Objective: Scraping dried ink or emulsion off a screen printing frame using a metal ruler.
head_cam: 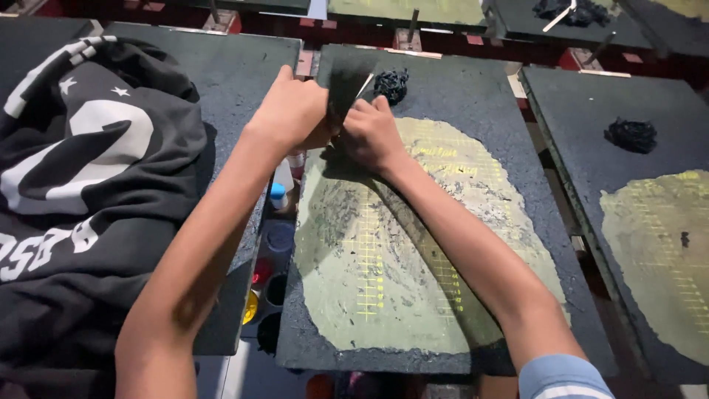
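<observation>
Both my hands press a flat dark scraper blade (pixel 346 87) onto the far left part of the middle printing board (pixel 473 89). My left hand (pixel 289 111) grips the blade's left side. My right hand (pixel 371 134) holds its lower right side. The board is dark and rough, with a worn pale green patch (pixel 384 295) that carries faint yellow grid lines. A small clump of black scraped residue (pixel 391 85) lies on the board just beyond my right hand.
A black garment with a white print (pixel 81 177) lies on the left board. The right board (pixel 591 111) has its own green patch and a black clump (pixel 631 135). Bottles and pots of ink (pixel 275 244) sit in the gap between the left and middle boards.
</observation>
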